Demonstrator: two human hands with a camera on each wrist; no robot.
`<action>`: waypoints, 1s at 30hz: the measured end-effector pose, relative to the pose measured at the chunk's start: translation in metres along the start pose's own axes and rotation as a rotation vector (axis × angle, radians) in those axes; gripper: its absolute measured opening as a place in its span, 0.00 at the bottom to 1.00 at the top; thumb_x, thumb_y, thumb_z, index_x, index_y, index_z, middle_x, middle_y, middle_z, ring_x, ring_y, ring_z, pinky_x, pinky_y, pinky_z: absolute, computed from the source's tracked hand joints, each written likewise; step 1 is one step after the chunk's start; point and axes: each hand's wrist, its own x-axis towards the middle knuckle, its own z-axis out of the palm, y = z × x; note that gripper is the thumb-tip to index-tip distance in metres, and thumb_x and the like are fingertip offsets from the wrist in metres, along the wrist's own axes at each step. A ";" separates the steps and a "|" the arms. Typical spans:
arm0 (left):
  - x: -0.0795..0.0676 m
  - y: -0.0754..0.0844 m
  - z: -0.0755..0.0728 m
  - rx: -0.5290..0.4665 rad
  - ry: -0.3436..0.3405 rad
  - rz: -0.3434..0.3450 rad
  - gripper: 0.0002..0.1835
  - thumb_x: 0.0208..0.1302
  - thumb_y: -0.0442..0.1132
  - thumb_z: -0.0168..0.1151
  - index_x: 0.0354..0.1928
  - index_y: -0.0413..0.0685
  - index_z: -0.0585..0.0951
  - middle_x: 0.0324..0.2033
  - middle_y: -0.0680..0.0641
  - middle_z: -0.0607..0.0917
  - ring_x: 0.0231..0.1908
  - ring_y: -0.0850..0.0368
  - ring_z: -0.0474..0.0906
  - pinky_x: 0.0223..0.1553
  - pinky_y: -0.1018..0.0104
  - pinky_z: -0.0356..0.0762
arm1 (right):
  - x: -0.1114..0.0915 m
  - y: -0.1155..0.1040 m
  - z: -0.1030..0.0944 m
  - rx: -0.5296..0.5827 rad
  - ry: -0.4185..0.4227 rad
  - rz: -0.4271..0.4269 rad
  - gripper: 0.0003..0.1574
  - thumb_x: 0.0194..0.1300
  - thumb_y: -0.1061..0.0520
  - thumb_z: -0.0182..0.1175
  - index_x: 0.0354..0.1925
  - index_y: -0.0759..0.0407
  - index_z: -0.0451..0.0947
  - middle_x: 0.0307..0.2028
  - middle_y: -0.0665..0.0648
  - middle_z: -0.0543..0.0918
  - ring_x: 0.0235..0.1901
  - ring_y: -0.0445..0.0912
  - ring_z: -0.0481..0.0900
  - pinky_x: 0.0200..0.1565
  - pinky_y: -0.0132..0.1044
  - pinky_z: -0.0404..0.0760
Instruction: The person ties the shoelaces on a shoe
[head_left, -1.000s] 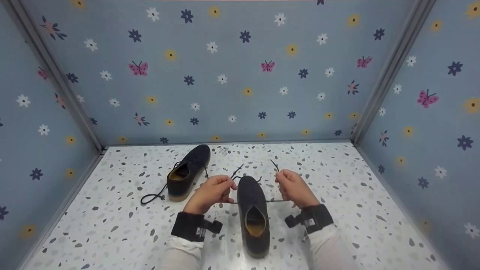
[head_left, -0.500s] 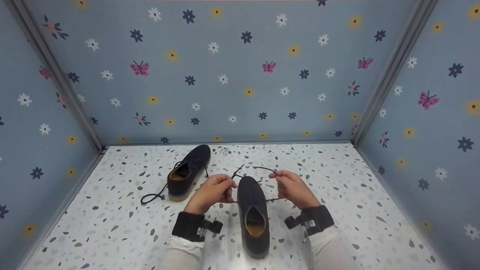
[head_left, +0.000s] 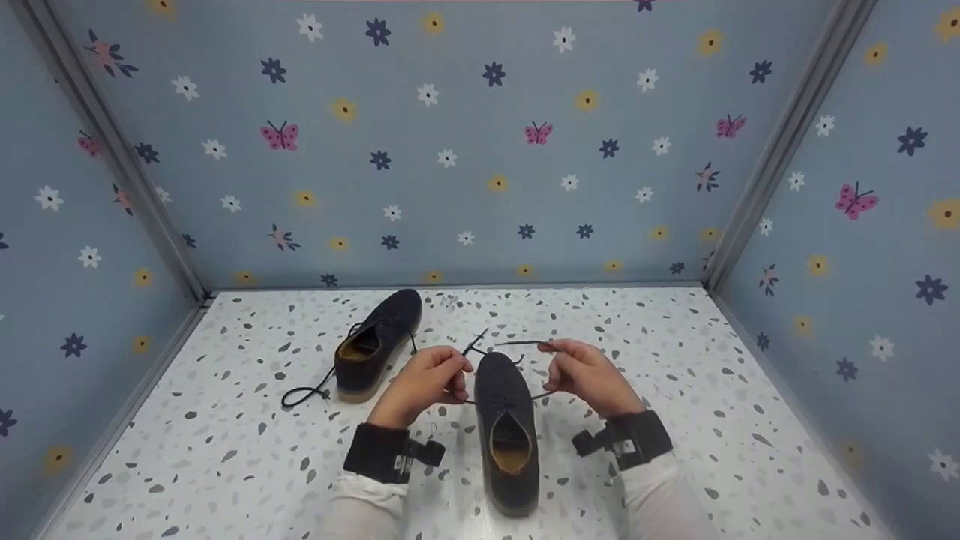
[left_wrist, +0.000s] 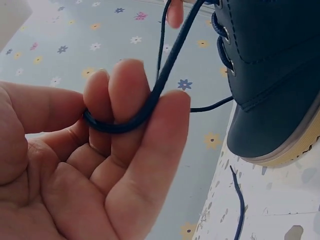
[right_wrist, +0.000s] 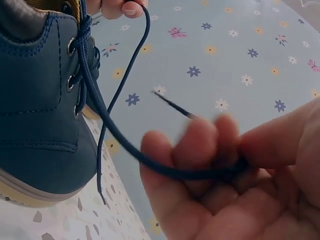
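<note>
A dark navy lace-up shoe (head_left: 504, 386) stands on the speckled surface, toe pointing away, between my two hands. My left hand (head_left: 421, 384) pinches one shoelace (left_wrist: 172, 55) between thumb and fingers; in the left wrist view the cord runs across the fingers from the eyelets. My right hand (head_left: 591, 379) pinches the other shoelace (right_wrist: 134, 150), which crosses its fingers in the right wrist view. The lace's thin free tip (head_left: 514, 343) points left from that hand, above the toe. Both hands are beside the shoe, apart from its upper.
A second navy shoe (head_left: 394, 315) lies back left, angled, with its looped lace (head_left: 300, 397) trailing on the white speckled surface (head_left: 225, 450). Blue flowered panels (head_left: 465, 150) rise behind and at both sides, with grey metal posts (head_left: 780, 150) at the corners.
The lace tip at my right hand has swung from pointing up to pointing left over the toe. Fingers of the right hand have shifted slightly left. My left hand has hardly moved.
</note>
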 end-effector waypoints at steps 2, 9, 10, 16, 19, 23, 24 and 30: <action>0.000 0.000 0.000 0.000 0.002 0.002 0.13 0.79 0.36 0.49 0.44 0.33 0.79 0.24 0.50 0.79 0.26 0.58 0.82 0.37 0.62 0.88 | 0.000 0.001 -0.001 -0.021 0.006 -0.008 0.24 0.84 0.57 0.44 0.65 0.74 0.71 0.32 0.52 0.85 0.37 0.45 0.87 0.51 0.40 0.88; 0.001 -0.001 0.000 0.009 0.028 0.007 0.12 0.78 0.36 0.50 0.44 0.34 0.80 0.25 0.50 0.81 0.27 0.58 0.83 0.37 0.61 0.88 | -0.001 0.000 -0.002 -0.159 0.101 0.004 0.23 0.84 0.50 0.48 0.43 0.66 0.79 0.32 0.54 0.92 0.36 0.46 0.91 0.43 0.36 0.88; 0.002 -0.001 -0.001 0.008 0.034 0.009 0.12 0.78 0.36 0.51 0.44 0.34 0.80 0.25 0.50 0.82 0.27 0.58 0.84 0.37 0.61 0.88 | -0.001 0.000 -0.002 -0.174 0.112 0.007 0.22 0.84 0.50 0.48 0.41 0.65 0.80 0.31 0.53 0.92 0.33 0.45 0.90 0.40 0.35 0.86; 0.001 0.003 -0.003 -0.006 0.087 0.037 0.10 0.78 0.37 0.53 0.41 0.38 0.80 0.26 0.51 0.87 0.28 0.60 0.86 0.38 0.62 0.89 | 0.001 -0.002 -0.002 -0.197 0.145 0.033 0.24 0.83 0.46 0.49 0.37 0.62 0.79 0.31 0.54 0.92 0.22 0.40 0.79 0.25 0.30 0.75; 0.000 0.007 -0.005 0.005 0.122 0.050 0.10 0.78 0.37 0.54 0.41 0.37 0.81 0.28 0.49 0.89 0.27 0.60 0.86 0.37 0.64 0.88 | 0.001 -0.002 -0.002 -0.202 0.156 0.051 0.27 0.82 0.42 0.51 0.36 0.62 0.79 0.34 0.56 0.93 0.21 0.40 0.81 0.23 0.31 0.75; -0.004 0.014 -0.006 0.063 0.194 0.101 0.11 0.77 0.36 0.56 0.40 0.34 0.82 0.30 0.43 0.92 0.27 0.59 0.87 0.35 0.67 0.86 | 0.001 -0.003 -0.002 -0.206 0.169 0.057 0.28 0.81 0.40 0.52 0.36 0.62 0.79 0.35 0.57 0.93 0.20 0.41 0.83 0.22 0.31 0.77; -0.006 0.015 -0.006 0.082 0.216 0.118 0.11 0.76 0.36 0.56 0.39 0.34 0.83 0.31 0.42 0.92 0.27 0.59 0.87 0.34 0.67 0.86 | 0.000 -0.003 -0.001 -0.202 0.170 0.058 0.28 0.81 0.41 0.52 0.35 0.62 0.79 0.35 0.57 0.93 0.20 0.41 0.84 0.22 0.31 0.79; -0.011 0.020 -0.004 0.217 0.318 0.163 0.10 0.73 0.36 0.61 0.33 0.40 0.84 0.28 0.43 0.92 0.26 0.56 0.89 0.32 0.67 0.84 | -0.001 -0.001 0.000 -0.119 0.122 0.084 0.26 0.85 0.44 0.45 0.36 0.61 0.74 0.35 0.58 0.92 0.23 0.43 0.88 0.27 0.36 0.86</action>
